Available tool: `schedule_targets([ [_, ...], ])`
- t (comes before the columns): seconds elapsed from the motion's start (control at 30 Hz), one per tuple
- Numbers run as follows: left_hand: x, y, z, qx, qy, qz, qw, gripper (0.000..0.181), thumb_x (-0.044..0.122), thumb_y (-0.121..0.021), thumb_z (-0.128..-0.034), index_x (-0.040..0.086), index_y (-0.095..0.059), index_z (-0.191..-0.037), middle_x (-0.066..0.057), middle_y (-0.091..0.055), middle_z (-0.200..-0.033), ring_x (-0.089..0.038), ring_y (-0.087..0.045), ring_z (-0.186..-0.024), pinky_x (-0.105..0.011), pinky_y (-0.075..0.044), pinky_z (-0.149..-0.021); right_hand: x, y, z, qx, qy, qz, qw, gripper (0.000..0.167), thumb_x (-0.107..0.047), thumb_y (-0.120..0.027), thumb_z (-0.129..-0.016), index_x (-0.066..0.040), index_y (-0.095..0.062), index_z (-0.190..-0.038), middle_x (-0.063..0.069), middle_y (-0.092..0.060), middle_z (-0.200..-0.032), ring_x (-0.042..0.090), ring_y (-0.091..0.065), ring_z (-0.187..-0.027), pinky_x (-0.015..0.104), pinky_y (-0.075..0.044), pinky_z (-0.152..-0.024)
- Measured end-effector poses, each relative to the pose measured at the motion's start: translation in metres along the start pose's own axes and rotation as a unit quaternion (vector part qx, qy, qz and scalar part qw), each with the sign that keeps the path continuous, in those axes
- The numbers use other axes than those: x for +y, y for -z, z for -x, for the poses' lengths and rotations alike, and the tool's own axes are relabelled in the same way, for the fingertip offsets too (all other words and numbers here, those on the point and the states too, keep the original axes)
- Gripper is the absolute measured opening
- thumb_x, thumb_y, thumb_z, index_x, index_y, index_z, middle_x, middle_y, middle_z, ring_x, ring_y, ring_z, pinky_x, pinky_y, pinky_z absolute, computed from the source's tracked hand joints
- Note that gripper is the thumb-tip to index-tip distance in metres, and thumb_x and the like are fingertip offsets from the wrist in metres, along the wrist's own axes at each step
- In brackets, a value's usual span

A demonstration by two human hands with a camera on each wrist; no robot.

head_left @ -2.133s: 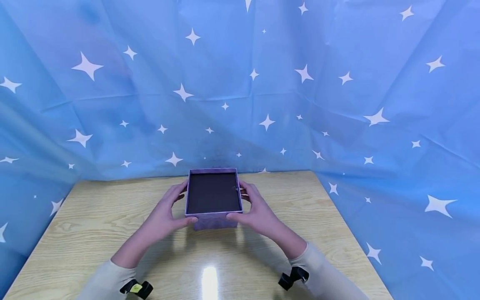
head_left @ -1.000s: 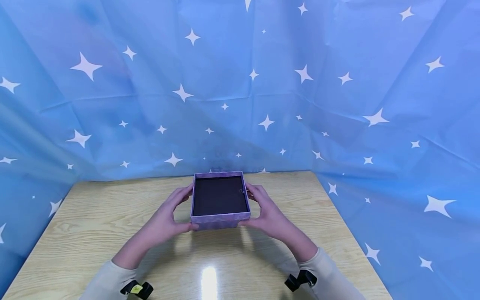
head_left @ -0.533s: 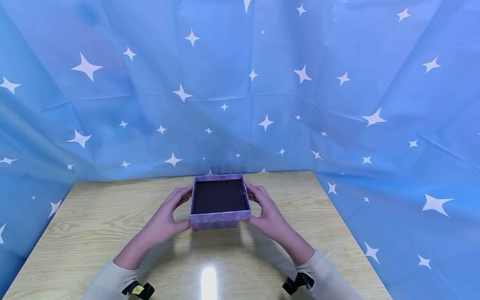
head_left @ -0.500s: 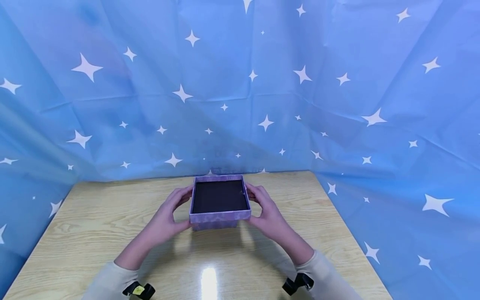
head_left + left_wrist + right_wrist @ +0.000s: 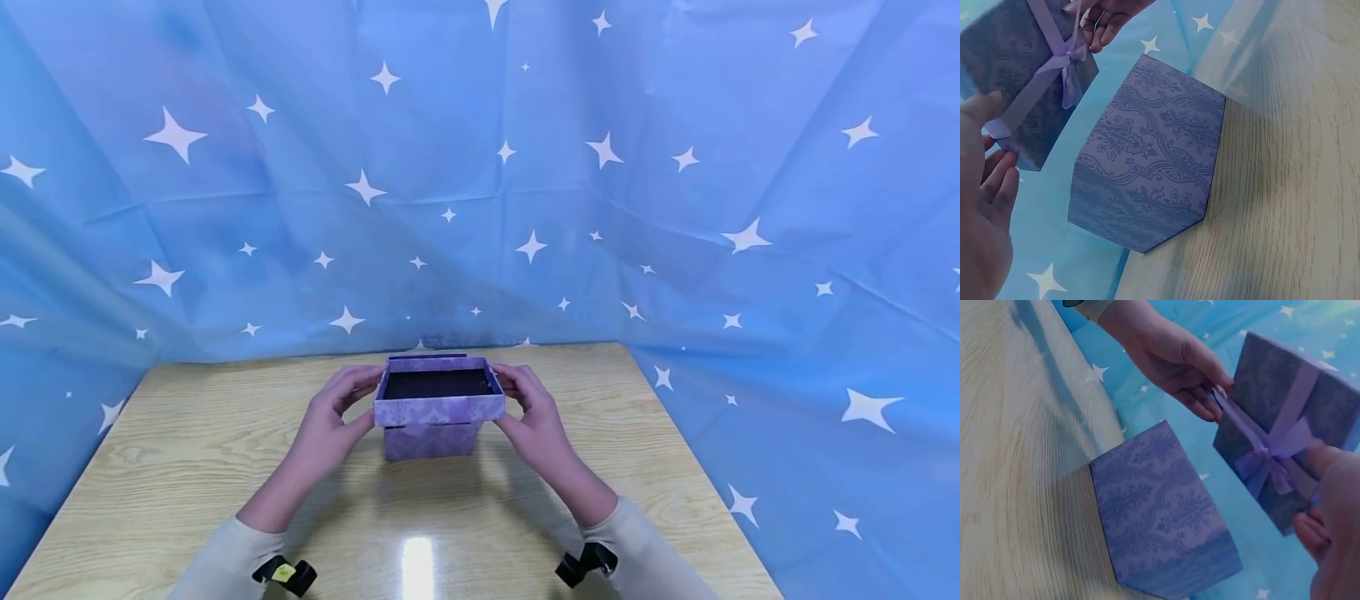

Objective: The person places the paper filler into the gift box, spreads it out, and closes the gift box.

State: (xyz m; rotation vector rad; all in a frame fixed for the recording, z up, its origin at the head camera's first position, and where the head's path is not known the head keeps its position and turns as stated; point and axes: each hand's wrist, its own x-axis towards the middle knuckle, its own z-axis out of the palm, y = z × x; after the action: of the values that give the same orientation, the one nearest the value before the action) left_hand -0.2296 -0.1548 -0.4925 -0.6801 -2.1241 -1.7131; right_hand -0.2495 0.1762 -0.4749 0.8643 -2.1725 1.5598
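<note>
A purple patterned box lid [image 5: 438, 409] is held up in both hands, its dark inside facing up in the head view. My left hand [image 5: 327, 427] grips its left side, thumb at the near corner and fingers farther back. On the right side my right hand [image 5: 536, 423] holds it the same way. Below it stands the purple box [image 5: 429, 443] on the table, partly hidden by the lid in the head view. A ribbon bow [image 5: 1067, 65] shows on the lid's outer face in both wrist views, where lid and box are apart.
The pale wooden table [image 5: 225, 442] carries the box near its far edge. Close behind and at the sides hangs a blue cloth [image 5: 442, 125] with white stars. A bright reflection lies on the tabletop's near part.
Both hands shifted the lid slightly right, then its near edge came up. Less of the dark inside shows now, and more of the lid's near wall and the box beneath.
</note>
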Motion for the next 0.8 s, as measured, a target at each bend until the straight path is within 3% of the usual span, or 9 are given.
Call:
schedule_targets([
  [0.1, 0.000, -0.001, 0.000, 0.020, 0.014, 0.002, 0.9997, 0.047, -0.012, -0.079, -0.0967, 0.004, -0.073, -0.140, -0.010, -0.068, -0.139, -0.011, -0.068, -0.128, -0.028, -0.052, -0.113, -0.003, -0.001, 0.000, 0.009, -0.015, 0.001, 0.9998, 0.043, 0.007, -0.083, -0.096, -0.001, -0.071, -0.137, 0.012, -0.068, -0.122, 0.027, -0.069, -0.112, 0.028, -0.058, -0.102],
  [0.27, 0.003, -0.005, 0.001, 0.028, 0.047, 0.004, 0.9985, 0.030, 0.003, -0.083, -0.1000, 0.011, -0.078, -0.129, -0.003, -0.075, -0.130, -0.012, -0.072, -0.122, -0.026, -0.055, -0.108, -0.007, -0.001, 0.000, 0.027, -0.052, -0.011, 0.9983, 0.024, 0.003, -0.083, -0.097, -0.008, -0.077, -0.118, 0.006, -0.069, -0.116, 0.022, -0.072, -0.110, 0.032, -0.061, -0.099],
  [0.47, 0.005, -0.009, 0.003, 0.031, 0.054, 0.004, 0.9980, 0.028, 0.005, -0.082, -0.1013, 0.007, -0.077, -0.129, -0.009, -0.079, -0.123, -0.012, -0.078, -0.104, -0.026, -0.064, -0.087, -0.009, -0.001, 0.000, 0.048, -0.106, -0.031, 0.9927, 0.010, -0.003, -0.083, -0.099, -0.007, -0.079, -0.108, 0.009, -0.074, -0.102, 0.019, -0.073, -0.090, 0.026, -0.061, -0.081],
  [0.6, 0.005, -0.010, 0.004, 0.028, 0.038, -0.002, 0.9989, 0.042, 0.002, -0.082, -0.1000, 0.007, -0.074, -0.141, -0.013, -0.075, -0.136, -0.012, -0.080, -0.092, -0.025, -0.062, -0.070, -0.009, -0.001, 0.000, 0.051, -0.110, -0.038, 0.9919, 0.019, -0.005, -0.082, -0.101, -0.007, -0.079, -0.119, 0.012, -0.075, -0.105, 0.016, -0.071, -0.079, 0.026, -0.058, -0.068],
  [0.8, 0.006, -0.012, 0.003, 0.032, 0.016, 0.003, 0.9994, 0.063, -0.002, -0.082, -0.0990, 0.015, -0.065, -0.157, -0.010, -0.068, -0.151, -0.015, -0.079, -0.078, -0.025, -0.062, -0.066, -0.007, -0.002, -0.002, 0.046, -0.070, -0.058, 0.9947, 0.054, 0.003, -0.077, -0.102, -0.008, -0.065, -0.153, 0.015, -0.066, -0.143, 0.015, -0.068, -0.068, 0.025, -0.057, -0.061],
])
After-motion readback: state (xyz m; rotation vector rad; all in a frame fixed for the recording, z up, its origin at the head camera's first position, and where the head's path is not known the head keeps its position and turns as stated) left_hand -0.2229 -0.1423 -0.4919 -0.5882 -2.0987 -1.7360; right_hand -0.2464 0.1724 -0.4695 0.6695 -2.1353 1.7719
